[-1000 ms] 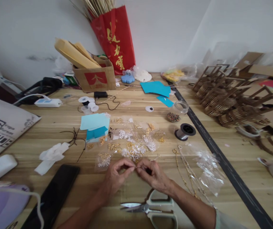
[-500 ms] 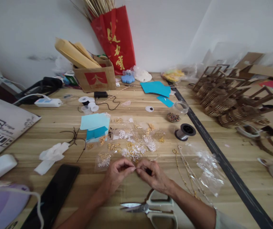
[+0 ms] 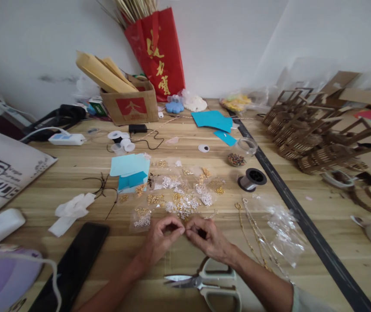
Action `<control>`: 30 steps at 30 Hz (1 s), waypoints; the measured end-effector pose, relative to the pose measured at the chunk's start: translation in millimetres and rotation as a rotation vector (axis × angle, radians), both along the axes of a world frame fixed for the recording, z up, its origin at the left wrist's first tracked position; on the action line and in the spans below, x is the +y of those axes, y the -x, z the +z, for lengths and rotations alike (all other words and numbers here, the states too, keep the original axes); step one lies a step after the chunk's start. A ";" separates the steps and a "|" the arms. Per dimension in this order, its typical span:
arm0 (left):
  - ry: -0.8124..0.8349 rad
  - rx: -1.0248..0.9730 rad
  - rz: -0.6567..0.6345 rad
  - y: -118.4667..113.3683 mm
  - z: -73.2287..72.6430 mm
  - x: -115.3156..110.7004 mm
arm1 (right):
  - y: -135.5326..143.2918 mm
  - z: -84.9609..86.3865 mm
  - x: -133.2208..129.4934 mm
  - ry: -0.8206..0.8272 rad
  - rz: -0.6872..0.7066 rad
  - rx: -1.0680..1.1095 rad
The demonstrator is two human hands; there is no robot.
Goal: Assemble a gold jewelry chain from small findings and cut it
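My left hand [image 3: 159, 237] is closed in a pinch of thumb and forefinger, just in front of the beads. Its fingertips almost meet those of my right hand [image 3: 206, 238], which pinches the same way. Whatever lies between the fingertips is too small to make out. A faint, thin, pale line hangs below my left hand. Small gold and silver beads [image 3: 185, 204] lie in loose piles and clear bags just beyond the fingers. Under my right forearm, scissors [image 3: 196, 281] with pale handles lie with blades slightly apart, pointing left. Beaded chains [image 3: 253, 234] lie right of that forearm.
A spool of thin line [image 3: 252, 180] and a clear jar of dark beads [image 3: 237, 159] stand at the right. A black phone [image 3: 75, 264] and white tissue [image 3: 72, 212] lie left. Turquoise cards [image 3: 130, 167] border the beads. Brown woven baskets [image 3: 311, 138] crowd the far right.
Both hands keep their pinch at nearly the same spot, with the fingertips only slightly shifted. The whole view has moved a few pixels; the things on the table stay put.
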State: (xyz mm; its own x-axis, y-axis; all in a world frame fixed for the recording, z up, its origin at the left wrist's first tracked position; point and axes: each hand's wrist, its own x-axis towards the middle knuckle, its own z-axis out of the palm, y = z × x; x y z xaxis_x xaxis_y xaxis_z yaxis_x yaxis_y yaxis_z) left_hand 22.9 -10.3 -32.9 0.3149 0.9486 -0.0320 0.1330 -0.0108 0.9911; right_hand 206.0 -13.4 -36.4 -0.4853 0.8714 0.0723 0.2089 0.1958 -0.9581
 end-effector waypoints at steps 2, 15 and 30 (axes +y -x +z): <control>-0.010 0.002 -0.010 0.0 1.1 0.0 | -0.9 0.6 0.1 0.034 0.016 0.023; 0.069 -0.056 0.034 0.0 -2.1 -0.1 | -6.4 0.5 -1.5 0.118 0.080 0.118; 0.188 -0.163 0.060 -0.6 1.7 3.2 | -4.4 5.3 -5.4 -0.139 0.080 -0.040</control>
State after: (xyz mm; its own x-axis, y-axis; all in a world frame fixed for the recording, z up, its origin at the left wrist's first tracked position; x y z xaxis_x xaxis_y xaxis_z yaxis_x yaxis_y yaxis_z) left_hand 23.5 -7.1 -31.2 0.2737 0.9479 -0.1633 -0.0337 0.1791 0.9832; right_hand 210.4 -18.8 -31.1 -0.5575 0.8129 0.1686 0.2251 0.3435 -0.9118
